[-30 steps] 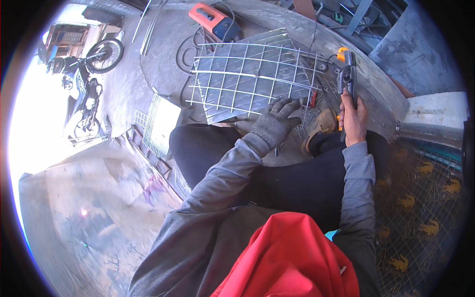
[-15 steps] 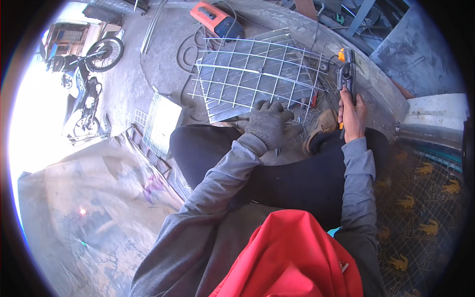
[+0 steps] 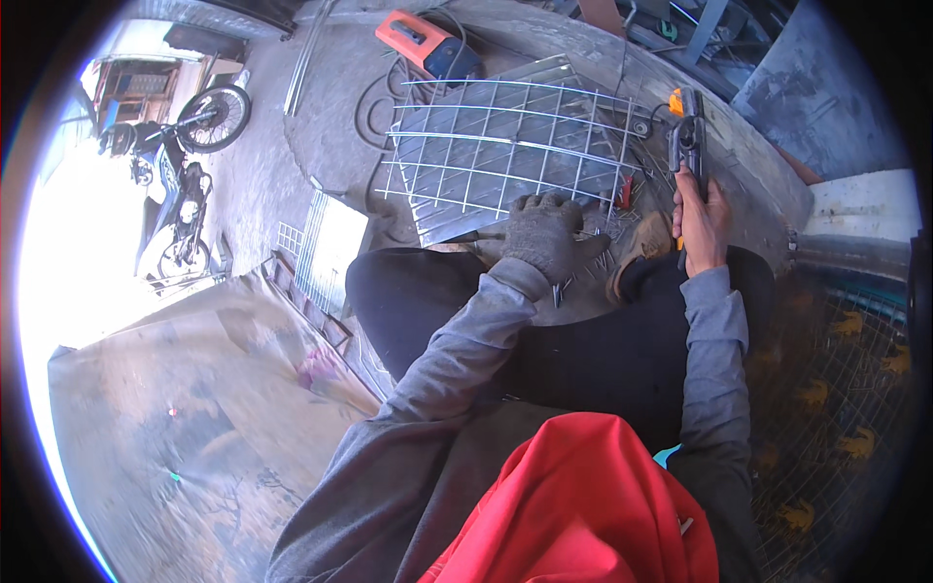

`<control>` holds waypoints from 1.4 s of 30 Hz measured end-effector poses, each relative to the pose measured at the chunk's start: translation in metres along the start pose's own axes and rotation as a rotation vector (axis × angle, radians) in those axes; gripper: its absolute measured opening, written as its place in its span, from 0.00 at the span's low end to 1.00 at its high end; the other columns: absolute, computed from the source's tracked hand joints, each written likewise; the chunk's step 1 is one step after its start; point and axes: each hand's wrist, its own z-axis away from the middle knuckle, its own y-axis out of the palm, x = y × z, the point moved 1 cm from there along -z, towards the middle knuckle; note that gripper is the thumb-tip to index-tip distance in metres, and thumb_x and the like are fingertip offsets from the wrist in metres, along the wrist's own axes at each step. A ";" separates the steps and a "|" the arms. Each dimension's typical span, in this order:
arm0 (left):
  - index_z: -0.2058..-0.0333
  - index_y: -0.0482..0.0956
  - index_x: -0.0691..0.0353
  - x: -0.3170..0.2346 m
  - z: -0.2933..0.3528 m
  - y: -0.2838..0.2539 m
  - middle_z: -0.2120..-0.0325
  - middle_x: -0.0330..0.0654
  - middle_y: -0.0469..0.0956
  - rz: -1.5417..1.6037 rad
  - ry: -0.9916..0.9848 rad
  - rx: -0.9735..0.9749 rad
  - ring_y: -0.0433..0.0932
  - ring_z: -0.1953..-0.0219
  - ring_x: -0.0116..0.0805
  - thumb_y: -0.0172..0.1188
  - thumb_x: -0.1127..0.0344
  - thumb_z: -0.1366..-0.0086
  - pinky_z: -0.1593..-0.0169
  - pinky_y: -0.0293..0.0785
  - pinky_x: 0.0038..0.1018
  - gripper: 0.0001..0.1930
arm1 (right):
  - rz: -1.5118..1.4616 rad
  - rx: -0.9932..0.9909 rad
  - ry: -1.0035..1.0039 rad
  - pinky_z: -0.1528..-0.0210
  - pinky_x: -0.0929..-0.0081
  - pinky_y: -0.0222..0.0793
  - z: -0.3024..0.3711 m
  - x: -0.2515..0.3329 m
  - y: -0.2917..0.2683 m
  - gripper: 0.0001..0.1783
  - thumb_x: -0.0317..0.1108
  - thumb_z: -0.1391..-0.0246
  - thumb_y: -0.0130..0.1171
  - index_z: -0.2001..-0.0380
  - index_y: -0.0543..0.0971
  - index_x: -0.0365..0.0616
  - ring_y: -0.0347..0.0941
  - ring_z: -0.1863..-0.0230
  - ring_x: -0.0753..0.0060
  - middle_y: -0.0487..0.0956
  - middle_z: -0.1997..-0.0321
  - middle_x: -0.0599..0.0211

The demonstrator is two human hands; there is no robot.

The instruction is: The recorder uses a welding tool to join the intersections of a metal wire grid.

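Observation:
My left hand (image 3: 546,235) wears a grey work glove and bends its fingers over the near edge of a silvery wire mesh (image 3: 496,142). The fingertips are hidden under the glove's back. Beneath the mesh lies a ribbed metal sheet (image 3: 442,222). A dark-handled tool (image 3: 468,237) reaches toward the glove's left side; whether the glove touches it I cannot tell. Bare, my right hand (image 3: 702,222) is closed round a black bar clamp (image 3: 688,141) with orange pads, raised upright to the right of the mesh.
An orange-and-black welding machine (image 3: 428,46) stands beyond the mesh, with looped cable beside it. Loose metal bits and a red-handled tool (image 3: 625,191) lie near my shoe (image 3: 643,249). A white box (image 3: 335,248) sits left of my knee. Farther left is a motorcycle (image 3: 177,185).
The whole view has shifted slightly, moving the scene a little to the right. Both hands keep nearly the same places; the bar clamp is still in my right hand.

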 end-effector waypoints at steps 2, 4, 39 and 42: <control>0.66 0.87 0.58 0.002 0.002 -0.003 0.57 0.51 0.82 0.003 -0.013 -0.017 0.80 0.49 0.52 0.67 0.33 0.44 0.36 0.64 0.45 0.29 | -0.015 0.009 0.018 0.84 0.85 0.60 0.001 0.003 0.000 0.15 0.47 0.35 0.65 0.60 0.79 0.47 0.64 0.82 0.90 0.71 0.75 0.80; 0.65 0.88 0.58 0.005 0.004 -0.010 0.56 0.51 0.81 -0.020 -0.046 0.051 0.79 0.48 0.51 0.66 0.32 0.44 0.36 0.65 0.45 0.30 | -0.013 0.015 0.013 0.84 0.85 0.60 0.002 0.002 -0.002 0.15 0.47 0.34 0.65 0.60 0.79 0.47 0.64 0.82 0.91 0.71 0.75 0.81; 0.37 0.76 0.45 0.030 0.044 0.041 0.44 0.44 0.75 -0.014 0.108 -0.323 0.66 0.33 0.58 0.66 0.72 0.44 0.36 0.65 0.54 0.33 | 0.113 0.061 -0.017 0.84 0.81 0.60 -0.008 -0.010 -0.004 0.17 0.48 0.38 0.67 0.67 0.78 0.45 0.66 0.83 0.87 0.72 0.77 0.79; 0.38 0.77 0.45 0.028 0.044 0.039 0.45 0.44 0.76 -0.010 0.110 -0.330 0.66 0.34 0.58 0.65 0.73 0.44 0.36 0.65 0.53 0.33 | 0.173 0.072 -0.061 0.84 0.78 0.60 -0.012 -0.013 -0.004 0.18 0.48 0.38 0.67 0.66 0.79 0.44 0.66 0.83 0.85 0.74 0.77 0.77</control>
